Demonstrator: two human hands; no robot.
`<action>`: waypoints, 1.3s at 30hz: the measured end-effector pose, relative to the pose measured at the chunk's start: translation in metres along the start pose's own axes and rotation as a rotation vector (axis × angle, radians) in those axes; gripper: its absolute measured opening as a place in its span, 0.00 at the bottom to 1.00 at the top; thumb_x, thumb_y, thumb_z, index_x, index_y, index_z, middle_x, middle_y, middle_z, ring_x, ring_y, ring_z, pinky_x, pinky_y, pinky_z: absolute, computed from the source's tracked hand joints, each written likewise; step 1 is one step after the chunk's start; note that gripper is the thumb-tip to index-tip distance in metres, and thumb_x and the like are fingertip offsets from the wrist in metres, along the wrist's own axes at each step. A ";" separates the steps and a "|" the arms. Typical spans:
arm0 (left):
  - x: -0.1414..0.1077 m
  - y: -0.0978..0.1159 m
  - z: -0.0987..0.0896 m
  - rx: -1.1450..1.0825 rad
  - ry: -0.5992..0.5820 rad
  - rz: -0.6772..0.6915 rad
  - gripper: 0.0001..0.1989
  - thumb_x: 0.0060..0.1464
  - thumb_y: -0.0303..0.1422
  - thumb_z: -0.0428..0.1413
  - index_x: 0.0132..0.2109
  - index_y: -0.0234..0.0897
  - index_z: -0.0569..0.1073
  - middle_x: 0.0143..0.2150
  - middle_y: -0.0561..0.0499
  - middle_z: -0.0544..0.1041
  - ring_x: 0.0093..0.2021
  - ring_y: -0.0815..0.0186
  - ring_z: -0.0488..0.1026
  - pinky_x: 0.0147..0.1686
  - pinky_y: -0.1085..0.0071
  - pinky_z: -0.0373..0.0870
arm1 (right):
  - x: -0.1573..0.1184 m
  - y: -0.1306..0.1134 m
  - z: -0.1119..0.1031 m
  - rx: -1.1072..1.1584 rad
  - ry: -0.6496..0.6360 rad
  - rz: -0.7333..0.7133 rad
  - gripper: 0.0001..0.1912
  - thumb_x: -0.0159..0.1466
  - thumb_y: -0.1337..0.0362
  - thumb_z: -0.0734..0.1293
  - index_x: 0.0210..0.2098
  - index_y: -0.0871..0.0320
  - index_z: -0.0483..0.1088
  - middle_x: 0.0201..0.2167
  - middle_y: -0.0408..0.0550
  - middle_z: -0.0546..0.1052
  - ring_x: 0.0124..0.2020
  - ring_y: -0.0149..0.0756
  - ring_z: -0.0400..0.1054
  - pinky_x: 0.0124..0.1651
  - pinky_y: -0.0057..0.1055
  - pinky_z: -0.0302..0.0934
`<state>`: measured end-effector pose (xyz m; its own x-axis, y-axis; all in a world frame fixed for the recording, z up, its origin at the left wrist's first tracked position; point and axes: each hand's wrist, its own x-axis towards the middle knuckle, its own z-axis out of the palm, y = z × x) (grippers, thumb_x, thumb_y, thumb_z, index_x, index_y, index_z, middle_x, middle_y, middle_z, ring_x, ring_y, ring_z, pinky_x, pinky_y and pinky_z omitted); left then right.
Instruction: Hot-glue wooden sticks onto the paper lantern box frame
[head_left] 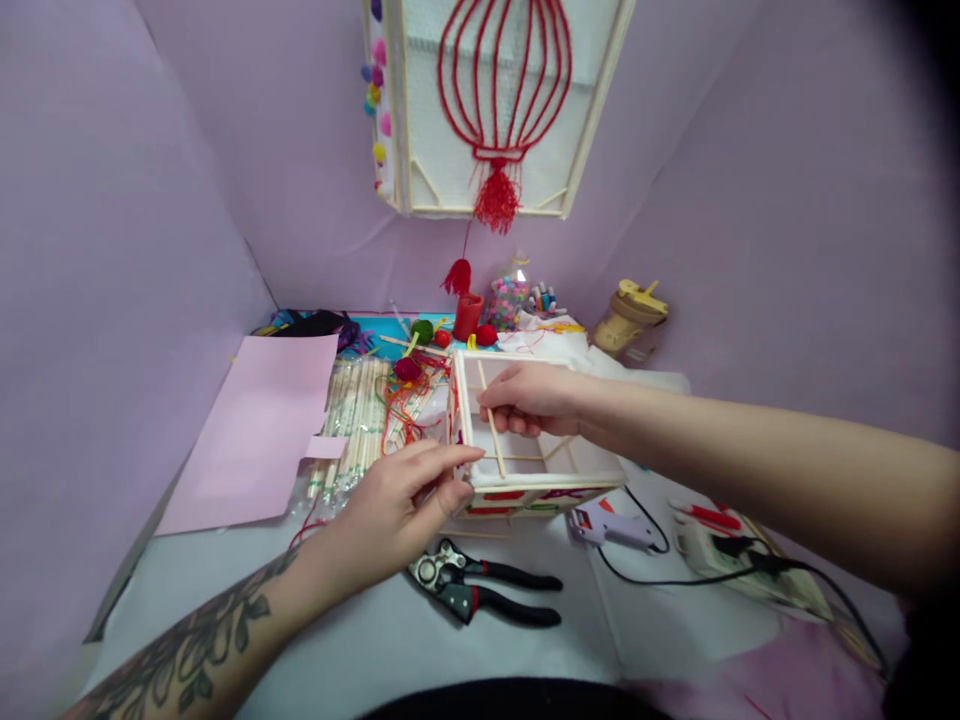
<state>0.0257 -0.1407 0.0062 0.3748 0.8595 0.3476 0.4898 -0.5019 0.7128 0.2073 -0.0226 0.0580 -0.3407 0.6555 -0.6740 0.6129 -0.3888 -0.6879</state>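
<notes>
A box frame of pale wooden sticks (551, 482) with white lining stands on the table, its top facing me. Coloured patches decorate its front side. My right hand (525, 395) reaches over it from the right, fingers closed in a pinch on a thin wooden stick (495, 442), which slants over the opening. At the near left corner, my left hand (409, 500) has its index finger and thumb pressed against the box frame, gripping it; its other fingers are curled and partly hidden. Black-handled pruning shears (480, 585) lie in front of the box.
A purple glue gun (615, 527) with a black cord lies right of the box, near a power strip (720, 555). Bagged wooden sticks (360, 400) and pink paper (255, 430) are left. Behind stand a pompom jar (510, 295) and a cup (630, 315); a lantern (517, 190) hangs above.
</notes>
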 end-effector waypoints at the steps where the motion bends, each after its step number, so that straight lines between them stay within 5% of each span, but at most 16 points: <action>1: 0.000 0.000 0.000 0.000 0.000 0.003 0.13 0.64 0.32 0.52 0.53 0.40 0.75 0.41 0.48 0.80 0.35 0.67 0.73 0.36 0.69 0.71 | 0.000 0.002 0.001 -0.006 0.001 0.012 0.19 0.69 0.71 0.59 0.22 0.62 0.67 0.13 0.41 0.67 0.10 0.21 0.53 0.12 0.19 0.47; 8: 0.000 -0.002 0.001 -0.004 0.052 0.050 0.13 0.64 0.31 0.52 0.53 0.39 0.74 0.39 0.50 0.79 0.33 0.69 0.72 0.33 0.72 0.68 | -0.008 -0.006 -0.005 0.021 0.012 -0.030 0.18 0.69 0.70 0.59 0.23 0.62 0.67 0.13 0.40 0.66 0.10 0.21 0.54 0.12 0.19 0.45; 14: -0.001 0.004 -0.020 0.042 0.185 -0.047 0.06 0.62 0.31 0.53 0.38 0.38 0.74 0.31 0.54 0.74 0.28 0.71 0.68 0.27 0.75 0.63 | -0.071 -0.010 -0.020 0.004 0.075 -0.276 0.22 0.70 0.63 0.59 0.20 0.58 0.65 0.13 0.41 0.64 0.12 0.23 0.52 0.15 0.22 0.47; 19: 0.005 0.002 -0.041 0.228 0.189 -0.121 0.07 0.60 0.35 0.56 0.34 0.37 0.72 0.31 0.54 0.73 0.29 0.70 0.67 0.30 0.73 0.63 | -0.129 0.068 0.000 -0.346 0.030 -0.737 0.16 0.67 0.53 0.65 0.26 0.54 0.69 0.22 0.45 0.73 0.25 0.31 0.66 0.27 0.26 0.61; 22: 0.007 -0.005 -0.037 0.515 -0.090 -0.225 0.07 0.60 0.33 0.52 0.36 0.38 0.74 0.36 0.51 0.76 0.35 0.66 0.71 0.34 0.71 0.64 | -0.123 0.128 0.027 -0.534 0.012 -0.888 0.06 0.69 0.63 0.62 0.36 0.53 0.69 0.29 0.43 0.75 0.30 0.30 0.69 0.33 0.25 0.63; 26: -0.003 -0.016 -0.007 0.704 -0.341 -0.350 0.10 0.59 0.30 0.51 0.36 0.38 0.77 0.38 0.48 0.79 0.39 0.60 0.75 0.33 0.69 0.64 | -0.088 0.181 0.063 -0.525 0.278 -1.072 0.10 0.68 0.72 0.59 0.44 0.53 0.67 0.35 0.45 0.75 0.36 0.32 0.71 0.39 0.27 0.65; 32: -0.028 -0.025 0.044 0.680 -0.466 -0.313 0.06 0.58 0.32 0.57 0.40 0.36 0.78 0.43 0.45 0.78 0.44 0.57 0.76 0.39 0.66 0.70 | -0.065 0.218 0.082 -0.243 0.653 -1.150 0.07 0.66 0.71 0.63 0.41 0.54 0.70 0.36 0.46 0.77 0.39 0.35 0.73 0.43 0.30 0.66; 39: -0.031 -0.032 0.044 0.706 -0.436 -0.239 0.08 0.62 0.35 0.57 0.41 0.33 0.74 0.41 0.49 0.76 0.41 0.64 0.74 0.43 0.62 0.73 | -0.067 0.239 0.070 -0.128 0.835 -1.099 0.04 0.66 0.67 0.64 0.38 0.55 0.72 0.34 0.47 0.78 0.37 0.36 0.74 0.41 0.33 0.68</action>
<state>0.0332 -0.1561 -0.0542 0.3968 0.9085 -0.1314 0.9145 -0.3790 0.1414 0.3266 -0.2046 -0.0800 -0.1913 0.7902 0.5822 0.3868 0.6058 -0.6953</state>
